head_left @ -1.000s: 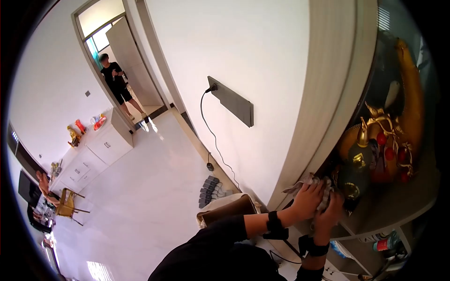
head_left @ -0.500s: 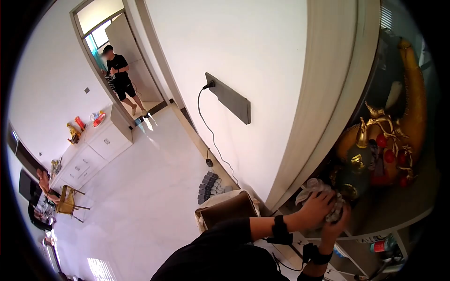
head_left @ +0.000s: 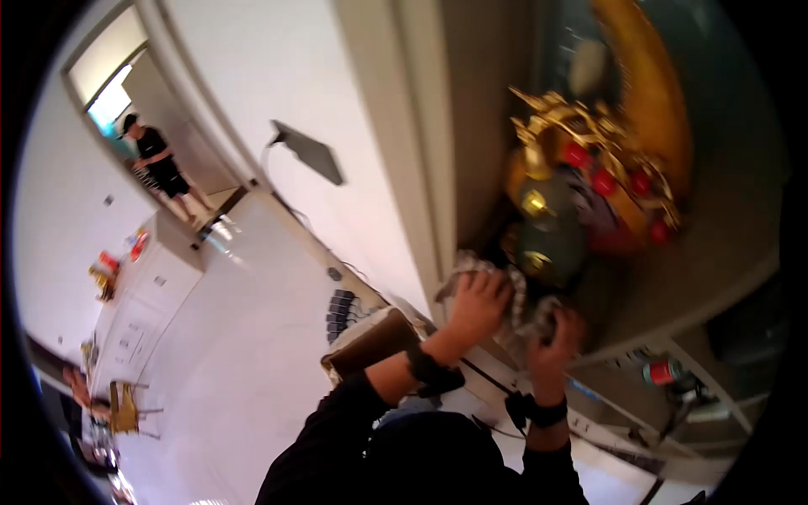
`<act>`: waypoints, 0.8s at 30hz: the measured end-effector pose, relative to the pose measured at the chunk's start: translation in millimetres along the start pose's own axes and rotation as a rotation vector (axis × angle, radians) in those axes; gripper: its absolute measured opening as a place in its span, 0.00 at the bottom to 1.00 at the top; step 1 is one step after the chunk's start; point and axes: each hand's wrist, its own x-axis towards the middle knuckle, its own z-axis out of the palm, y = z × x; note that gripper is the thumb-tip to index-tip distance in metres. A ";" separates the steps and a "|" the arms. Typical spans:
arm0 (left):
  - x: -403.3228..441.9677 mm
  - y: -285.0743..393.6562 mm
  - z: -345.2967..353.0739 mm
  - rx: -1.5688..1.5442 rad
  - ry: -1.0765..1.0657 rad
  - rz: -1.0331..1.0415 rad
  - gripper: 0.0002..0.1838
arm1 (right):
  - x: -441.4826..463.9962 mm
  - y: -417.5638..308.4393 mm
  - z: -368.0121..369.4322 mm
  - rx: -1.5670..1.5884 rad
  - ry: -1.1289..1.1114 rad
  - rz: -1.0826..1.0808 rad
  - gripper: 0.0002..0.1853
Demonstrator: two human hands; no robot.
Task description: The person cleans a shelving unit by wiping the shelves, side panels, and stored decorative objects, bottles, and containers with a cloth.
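A crumpled, light patterned cloth (head_left: pixel 520 305) is bunched at the front edge of a dark shelf (head_left: pixel 665 311). My left hand (head_left: pixel 480 305) presses on the cloth with its fingers bent over it. To its right, my right hand (head_left: pixel 555 338) grips the cloth's other side with curled fingers. Just behind the hands stands a dark bottle (head_left: pixel 551 231) with gold marks. Beyond it are a gold branch ornament with red berries (head_left: pixel 603 182) and a large yellow-brown curved ornament (head_left: pixel 661 93). The picture is somewhat blurred.
An open box (head_left: pixel 370 343) stands on the floor by the wall, near several black adapters (head_left: pixel 340 311). Lower shelves hold a bottle with a red label (head_left: pixel 661 372). Far left are a white cabinet (head_left: pixel 160 282), a chair (head_left: pixel 124 408) and a person in a doorway (head_left: pixel 158 160).
The view has swung right and closer to the shelf. Both hands have shifted along the shelf edge with the cloth, and they are now further apart.
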 end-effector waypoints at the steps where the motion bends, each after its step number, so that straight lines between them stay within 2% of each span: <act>1: -1.0 20.1 4.9 -0.061 -0.013 0.104 0.19 | -2.3 1.5 -11.1 0.032 -0.051 0.039 0.21; 2: -0.9 23.9 2.8 -0.074 -0.004 0.172 0.19 | -2.1 3.3 -8.3 0.099 -0.027 0.054 0.21; 6: -1.3 28.1 12.1 -0.087 0.085 0.133 0.18 | -1.9 4.8 -7.0 0.267 0.014 0.099 0.22; 12: 6.8 14.1 4.1 0.046 0.156 0.180 0.14 | 1.2 0.0 -6.3 0.212 0.032 0.089 0.24; 20: 2.6 -19.0 0.9 0.094 0.098 0.003 0.15 | 1.2 -14.9 -9.0 0.095 -0.015 0.098 0.24; 24: 1.0 -24.0 0.0 0.141 0.176 -0.053 0.16 | -1.7 -20.3 -7.6 -0.014 -0.023 0.052 0.22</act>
